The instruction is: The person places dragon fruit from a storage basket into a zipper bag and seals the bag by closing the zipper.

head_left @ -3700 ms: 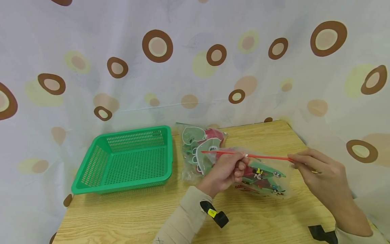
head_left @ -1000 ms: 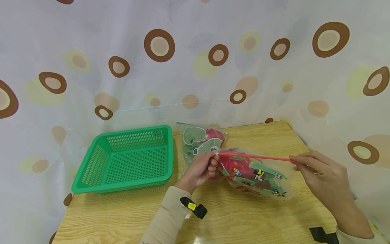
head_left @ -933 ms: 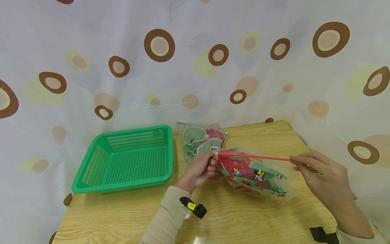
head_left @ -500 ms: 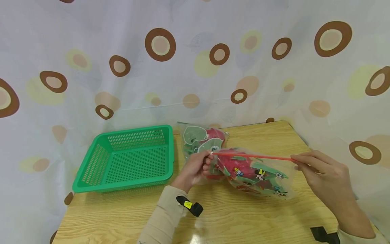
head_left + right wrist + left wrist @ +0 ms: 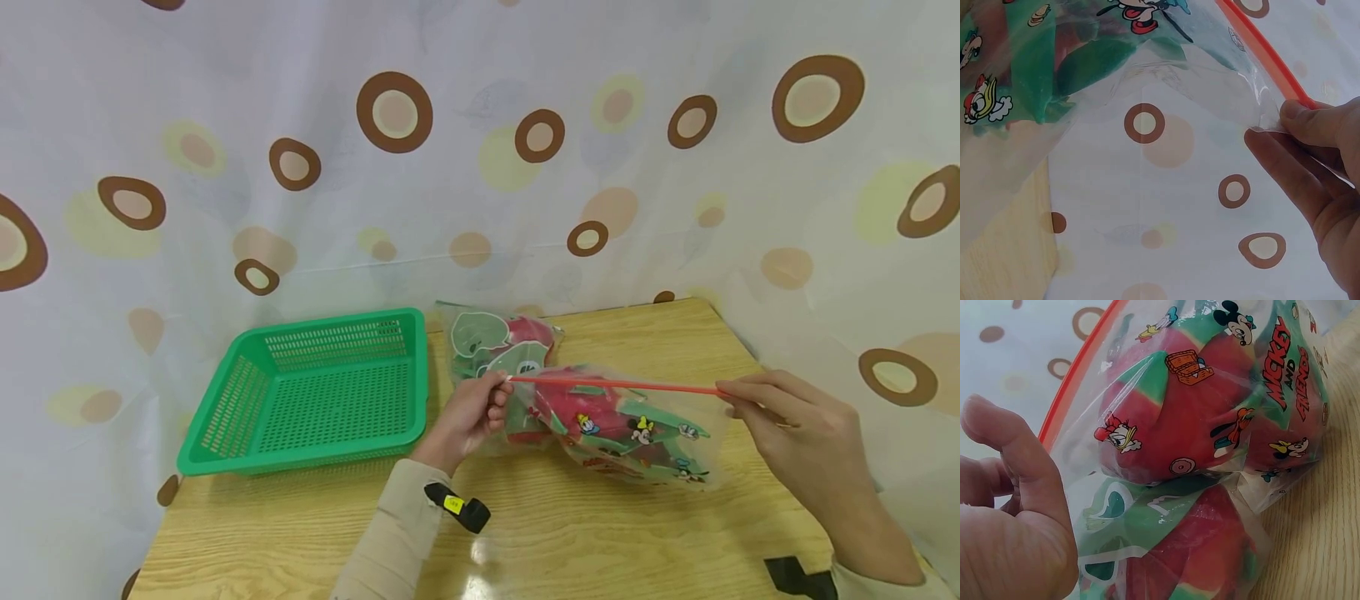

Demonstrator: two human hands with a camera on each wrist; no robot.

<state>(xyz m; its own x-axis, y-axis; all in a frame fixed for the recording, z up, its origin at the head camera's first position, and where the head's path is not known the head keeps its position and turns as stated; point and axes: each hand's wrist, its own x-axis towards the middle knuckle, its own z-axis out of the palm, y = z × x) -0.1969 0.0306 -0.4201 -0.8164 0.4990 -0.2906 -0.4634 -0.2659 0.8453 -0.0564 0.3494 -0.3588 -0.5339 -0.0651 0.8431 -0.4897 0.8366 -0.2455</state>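
Note:
A clear zip bag [image 5: 637,433] with cartoon prints and a red zip strip stands on the table, holding red-and-green fruit that looks like dragon fruit [image 5: 1204,406]. My left hand [image 5: 468,417] pinches the small white slider [image 5: 509,378] at the left end of the strip; the slider is hidden in the left wrist view. At the strip's right end, my right hand [image 5: 798,433] pinches the bag's corner between thumb and fingers. Behind the left part lies a second clear bag [image 5: 480,333] with white-outlined prints and similar fruit, partly covered by the first.
A green plastic basket [image 5: 416,425] with slotted walls and nothing in it sits on the left of the wooden table [image 5: 585,542]. A patterned cloth [image 5: 465,167] hangs behind and along the right side.
My left hand has slid left along the red strip with the white slider, from mid-strip to its left end. My right hand has held its place at the right corner.

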